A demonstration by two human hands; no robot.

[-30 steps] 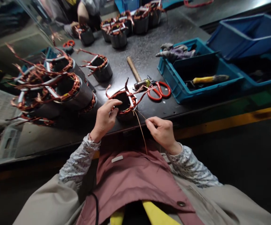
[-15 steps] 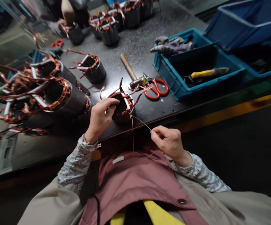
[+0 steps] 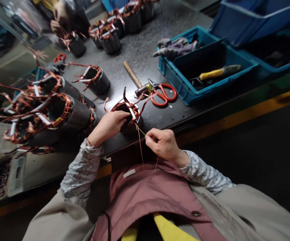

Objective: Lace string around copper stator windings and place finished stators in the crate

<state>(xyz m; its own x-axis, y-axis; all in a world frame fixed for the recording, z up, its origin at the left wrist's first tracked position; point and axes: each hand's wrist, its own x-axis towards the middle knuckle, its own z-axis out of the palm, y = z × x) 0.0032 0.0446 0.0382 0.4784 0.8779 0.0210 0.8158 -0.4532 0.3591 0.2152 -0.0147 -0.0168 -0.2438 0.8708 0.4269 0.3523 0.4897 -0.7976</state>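
A motor stator [image 3: 135, 113] with copper windings, white sleeves and twisted leads stands upright at the table's near edge. My left hand [image 3: 110, 124] is closed at its left rim, the fingers reaching over the winding; the fingertips are partly hidden. A thin tan cord [image 3: 140, 129] runs from the winding's near side to my right hand [image 3: 161, 143], pinched between thumb and fingers. Another strand dangles from the same spot over my apron. Just behind the stator lie red-handled scissors [image 3: 167, 97] and a hammer [image 3: 132, 74] with a wooden handle.
Several wound stators [image 3: 78, 112] crowd the left, and a single one [image 3: 98, 82] stands behind. Teal bins [image 3: 190, 92] at right hold gloves [image 3: 176, 47] and a yellow-handled tool [image 3: 211, 73]. Across the table, a co-worker's hand [image 3: 60, 13] is above another stator [image 3: 76, 45].
My right hand has moved left, closer to the stator, and the cord between them is shorter. The left hand's fingers have stretched farther over the rim. The view has shifted slightly.
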